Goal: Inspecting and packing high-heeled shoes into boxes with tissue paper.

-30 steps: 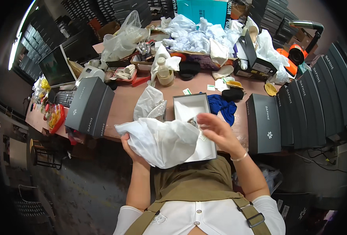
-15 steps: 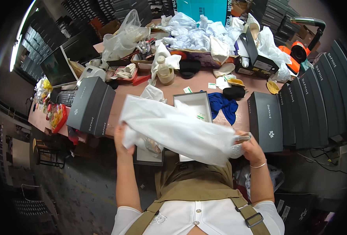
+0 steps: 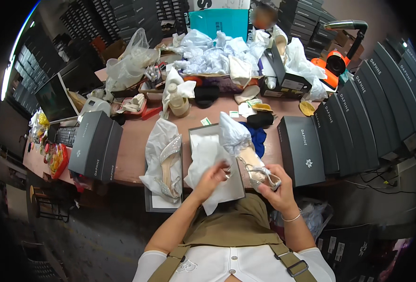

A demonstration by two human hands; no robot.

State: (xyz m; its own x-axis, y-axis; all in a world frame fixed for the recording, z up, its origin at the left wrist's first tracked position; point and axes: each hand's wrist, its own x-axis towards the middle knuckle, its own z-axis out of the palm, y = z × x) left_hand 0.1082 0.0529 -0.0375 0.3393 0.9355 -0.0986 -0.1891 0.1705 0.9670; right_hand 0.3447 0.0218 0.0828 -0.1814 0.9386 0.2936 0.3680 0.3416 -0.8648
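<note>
An open grey shoebox (image 3: 238, 191) lined with white tissue paper (image 3: 205, 157) sits at the near edge of the brown table (image 3: 133, 141). My left hand (image 3: 212, 177) pinches the tissue over the box. My right hand (image 3: 276, 188) grips a sparkly strappy high-heeled shoe (image 3: 259, 171) at the box's right edge; more tissue (image 3: 234, 134) rises behind it. A matching silvery heeled shoe (image 3: 169, 162) lies on tissue on a box lid (image 3: 163, 204) to the left.
Closed dark shoeboxes stand left (image 3: 95, 145) and right (image 3: 302, 150), with a row of others (image 3: 382, 108) beyond. Crumpled tissue and plastic bags (image 3: 208, 54), a tape roll (image 3: 179, 105), a blue cloth (image 3: 259, 136), a laptop (image 3: 55, 98) and an orange lamp (image 3: 335, 61) crowd the back.
The wide sheet of tissue I held spread in both hands has gone down into the box. My right hand now holds the sparkly shoe, and the second shoe on the lid is uncovered.
</note>
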